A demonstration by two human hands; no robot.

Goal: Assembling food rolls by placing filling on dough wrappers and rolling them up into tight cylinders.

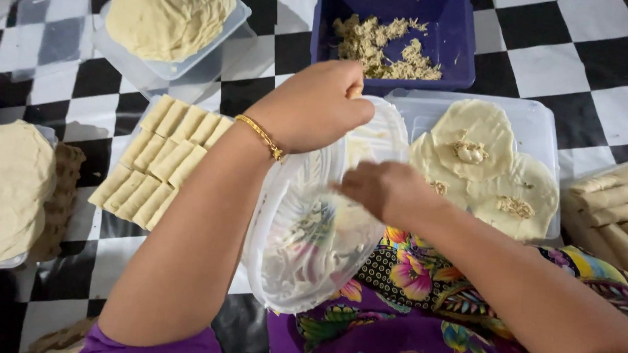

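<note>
My left hand, with a gold bracelet on the wrist, grips the far rim of a clear plastic tub tilted on my lap, fingers closed on the edge. My right hand reaches down into the tub, fingers bent toward the pale paste smeared inside; whether it holds any I cannot tell. Just right of the tub, round thin wrappers lie on a clear lid, each with a dab of filling. A blue box behind my left hand holds shredded filling.
Folded rolls lie in rows on a clear tray at left. Stacks of wrappers sit at the top left and far left. More rolls lie at the right edge. Everything rests on a black-and-white checked cloth.
</note>
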